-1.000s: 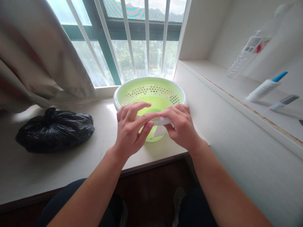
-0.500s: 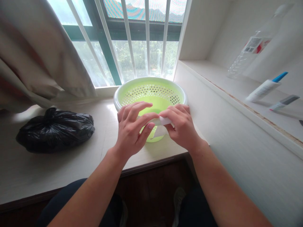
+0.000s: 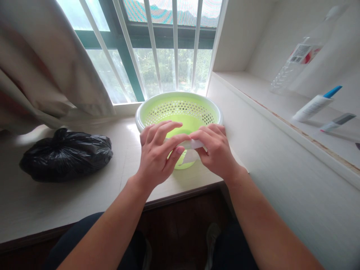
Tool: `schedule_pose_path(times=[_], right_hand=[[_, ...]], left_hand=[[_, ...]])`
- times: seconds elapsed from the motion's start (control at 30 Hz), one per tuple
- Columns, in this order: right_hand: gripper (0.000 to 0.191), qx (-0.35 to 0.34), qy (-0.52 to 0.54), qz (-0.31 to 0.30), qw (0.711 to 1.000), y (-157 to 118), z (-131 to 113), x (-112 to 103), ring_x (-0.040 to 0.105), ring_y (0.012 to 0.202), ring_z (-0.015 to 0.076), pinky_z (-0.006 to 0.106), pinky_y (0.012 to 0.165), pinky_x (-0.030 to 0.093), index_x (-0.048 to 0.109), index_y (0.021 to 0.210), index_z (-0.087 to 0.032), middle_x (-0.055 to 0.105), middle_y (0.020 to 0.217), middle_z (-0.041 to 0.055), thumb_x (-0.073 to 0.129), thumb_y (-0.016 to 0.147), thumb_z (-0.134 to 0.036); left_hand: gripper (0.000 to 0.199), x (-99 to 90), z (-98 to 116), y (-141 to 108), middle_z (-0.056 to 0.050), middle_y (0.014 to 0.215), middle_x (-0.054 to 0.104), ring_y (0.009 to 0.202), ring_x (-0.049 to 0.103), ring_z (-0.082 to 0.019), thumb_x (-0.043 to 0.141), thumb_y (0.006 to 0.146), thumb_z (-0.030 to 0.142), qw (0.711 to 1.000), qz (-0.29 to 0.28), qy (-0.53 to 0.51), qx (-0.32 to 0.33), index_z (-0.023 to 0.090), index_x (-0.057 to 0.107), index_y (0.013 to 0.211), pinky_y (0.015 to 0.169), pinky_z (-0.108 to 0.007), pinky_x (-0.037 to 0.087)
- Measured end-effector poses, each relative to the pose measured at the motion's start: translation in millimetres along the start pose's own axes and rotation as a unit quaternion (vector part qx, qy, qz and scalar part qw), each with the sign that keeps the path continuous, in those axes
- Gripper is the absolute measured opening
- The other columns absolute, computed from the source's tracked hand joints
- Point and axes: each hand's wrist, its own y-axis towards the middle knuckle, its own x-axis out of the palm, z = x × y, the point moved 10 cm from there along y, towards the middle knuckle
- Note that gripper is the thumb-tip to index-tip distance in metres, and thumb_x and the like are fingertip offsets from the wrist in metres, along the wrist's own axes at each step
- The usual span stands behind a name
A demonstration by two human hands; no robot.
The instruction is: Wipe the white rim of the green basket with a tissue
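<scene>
Both hands meet over the front of a light green basket (image 3: 180, 98) with a pale rim and a band of round holes. A white piece of paper or film (image 3: 197, 144) lies between the fingers of my right hand (image 3: 215, 148), which is closed on it. My left hand (image 3: 156, 155) pinches the left part of the same white piece between thumb and index finger, its other fingers raised and bent. A loose flap hangs below the fingertips, in front of the basket's wall.
A knotted black plastic bag (image 3: 67, 155) lies on the pale ledge (image 3: 126, 161) at the left, beside a curtain (image 3: 56, 63). On the right shelf are a clear bottle (image 3: 302, 56), a blue-tipped white tube (image 3: 312, 108) and a smaller tube (image 3: 337, 123). Barred windows stand behind.
Both hands have shifted very slightly to the right with the white piece. Their grip looks the same.
</scene>
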Motion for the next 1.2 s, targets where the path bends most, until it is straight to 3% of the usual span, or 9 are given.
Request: schedule_pose_path(times=[0.4,0.63,1.2], right_hand=[[0.024,0.001,-0.001,0.001,1.000,-0.6,1.3,-0.3,0.054,0.092,0.0189,0.036,0.093,0.039,0.061,0.105,-0.025,0.068,0.091,-0.0022,0.063,0.089,-0.008],[0.023,-0.006,-0.003,0.003,1.000,-0.1,0.9,-0.3,0.055,0.093,0.0191,0.036,0.093,0.039,0.062,0.106,-0.025,0.068,0.092,-0.0016,0.063,0.090,-0.009],[0.018,-0.029,-0.002,-0.009,1.000,-0.5,2.6,-1.3,0.055,0.090,0.0175,0.035,0.092,0.038,0.062,0.108,-0.026,0.067,0.090,-0.0028,0.064,0.095,-0.014]], left_hand=[[0.029,-1.2,-5.6,0.0,-0.003,0.141,0.066,0.142,0.057,-0.019,0.043,0.106,0.040,0.999,0.002,-0.033,-0.033,0.028,0.061,0.126,0.122,-0.040,0.034],[0.033,3.4,-6.9,-3.2,0.002,0.133,0.072,0.141,0.057,-0.018,0.042,0.106,0.033,0.999,0.006,0.015,-0.043,0.030,0.068,0.125,0.126,-0.039,0.028],[0.030,2.4,-8.6,-5.7,0.003,0.110,0.077,0.126,0.064,-0.018,0.041,0.105,0.028,0.998,0.055,0.004,-0.041,0.027,0.071,0.103,0.125,-0.041,0.030]])
